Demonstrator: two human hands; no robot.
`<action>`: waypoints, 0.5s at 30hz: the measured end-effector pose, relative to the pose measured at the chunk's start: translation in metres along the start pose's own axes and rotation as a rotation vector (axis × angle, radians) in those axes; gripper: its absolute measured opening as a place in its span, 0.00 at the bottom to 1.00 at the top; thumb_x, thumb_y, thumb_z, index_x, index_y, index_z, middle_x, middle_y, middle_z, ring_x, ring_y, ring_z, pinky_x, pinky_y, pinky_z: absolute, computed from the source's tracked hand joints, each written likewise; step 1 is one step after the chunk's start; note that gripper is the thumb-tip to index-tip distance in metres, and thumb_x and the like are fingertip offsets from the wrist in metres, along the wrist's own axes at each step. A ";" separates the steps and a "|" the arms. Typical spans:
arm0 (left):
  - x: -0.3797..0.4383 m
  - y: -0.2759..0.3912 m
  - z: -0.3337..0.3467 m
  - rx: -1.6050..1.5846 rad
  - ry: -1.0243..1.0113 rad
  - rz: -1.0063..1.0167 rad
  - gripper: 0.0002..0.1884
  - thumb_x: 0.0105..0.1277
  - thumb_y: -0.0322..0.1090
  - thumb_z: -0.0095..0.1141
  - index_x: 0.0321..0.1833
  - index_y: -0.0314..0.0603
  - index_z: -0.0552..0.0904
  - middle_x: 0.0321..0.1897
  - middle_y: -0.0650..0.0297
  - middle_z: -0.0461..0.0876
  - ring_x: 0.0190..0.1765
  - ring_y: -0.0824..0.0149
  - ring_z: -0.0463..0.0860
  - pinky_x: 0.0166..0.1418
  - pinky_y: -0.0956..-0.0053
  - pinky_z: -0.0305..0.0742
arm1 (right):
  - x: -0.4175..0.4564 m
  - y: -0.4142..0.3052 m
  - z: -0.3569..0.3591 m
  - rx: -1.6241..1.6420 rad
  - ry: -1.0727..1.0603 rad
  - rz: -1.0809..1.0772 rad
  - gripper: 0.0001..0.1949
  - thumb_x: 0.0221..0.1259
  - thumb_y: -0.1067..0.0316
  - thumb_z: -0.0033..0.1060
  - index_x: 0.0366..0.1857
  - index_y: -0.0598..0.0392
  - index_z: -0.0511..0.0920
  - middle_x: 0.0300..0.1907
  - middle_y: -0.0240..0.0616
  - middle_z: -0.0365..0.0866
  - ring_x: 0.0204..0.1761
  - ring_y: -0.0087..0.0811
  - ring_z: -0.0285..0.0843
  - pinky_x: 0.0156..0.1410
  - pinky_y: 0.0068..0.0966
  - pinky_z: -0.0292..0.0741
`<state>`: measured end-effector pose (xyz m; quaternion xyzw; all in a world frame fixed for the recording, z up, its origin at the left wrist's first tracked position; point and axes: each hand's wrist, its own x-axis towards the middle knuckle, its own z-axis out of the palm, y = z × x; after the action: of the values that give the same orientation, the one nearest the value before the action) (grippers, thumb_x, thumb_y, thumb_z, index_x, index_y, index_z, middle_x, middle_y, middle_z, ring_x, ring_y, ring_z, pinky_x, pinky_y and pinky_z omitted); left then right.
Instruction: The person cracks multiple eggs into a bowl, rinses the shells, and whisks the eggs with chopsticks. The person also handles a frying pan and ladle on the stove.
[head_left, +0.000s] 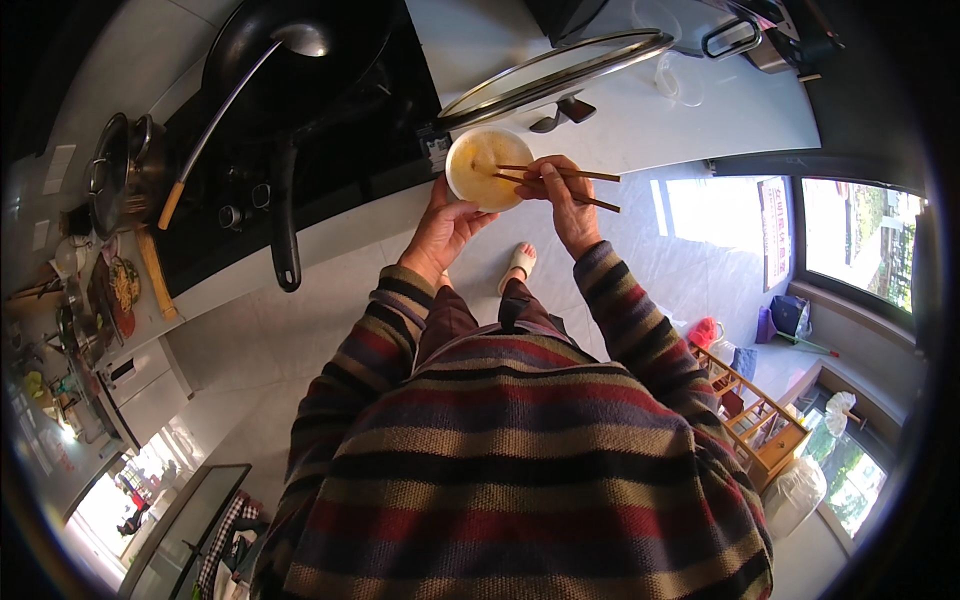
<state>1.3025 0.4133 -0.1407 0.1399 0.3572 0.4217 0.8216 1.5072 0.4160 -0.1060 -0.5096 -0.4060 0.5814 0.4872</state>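
Observation:
My left hand (450, 229) holds a white bowl (489, 169) by its side and from below, in front of the counter's edge. Inside the bowl is a yellow, frothy liquid that looks like beaten egg. A pair of wooden chopsticks (592, 175) is gripped in my right hand (562, 196), with the tips dipped in the liquid. Just beyond the bowl, a glass lid with a metal rim (555, 75) rests tilted on the counter, its dark knob underneath. A black wok (277, 82) stands on the stove at the upper left, with a metal ladle (304, 40) lying in it.
The wok's black handle (285, 217) sticks out over the counter's front edge. The ladle's wooden-ended handle reaches left across the black cooktop (202, 247). A lidded steel pot (120, 176) stands farther left, near plates of food. A clear plastic container (679, 79) is at the right.

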 end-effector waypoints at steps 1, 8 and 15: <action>0.000 0.001 0.000 0.011 0.005 -0.002 0.35 0.63 0.27 0.60 0.72 0.50 0.61 0.66 0.55 0.69 0.66 0.53 0.76 0.65 0.57 0.79 | -0.001 0.001 0.000 0.060 0.027 0.031 0.12 0.77 0.64 0.46 0.47 0.64 0.75 0.43 0.46 0.83 0.41 0.38 0.88 0.52 0.29 0.84; -0.002 0.001 0.003 0.010 0.024 -0.006 0.35 0.62 0.24 0.58 0.73 0.52 0.61 0.67 0.56 0.69 0.67 0.54 0.75 0.67 0.55 0.77 | -0.023 -0.031 -0.011 0.209 0.091 0.073 0.13 0.77 0.61 0.45 0.47 0.62 0.74 0.43 0.47 0.84 0.42 0.38 0.88 0.53 0.32 0.84; -0.001 -0.001 0.002 -0.015 -0.003 0.014 0.35 0.63 0.23 0.57 0.73 0.52 0.61 0.68 0.56 0.69 0.69 0.52 0.73 0.70 0.51 0.72 | -0.041 -0.054 -0.015 -0.049 0.017 0.070 0.12 0.77 0.63 0.44 0.48 0.60 0.75 0.43 0.41 0.83 0.40 0.35 0.88 0.50 0.29 0.85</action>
<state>1.3036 0.4121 -0.1393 0.1366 0.3517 0.4298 0.8203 1.5309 0.3864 -0.0477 -0.5404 -0.3977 0.5836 0.4573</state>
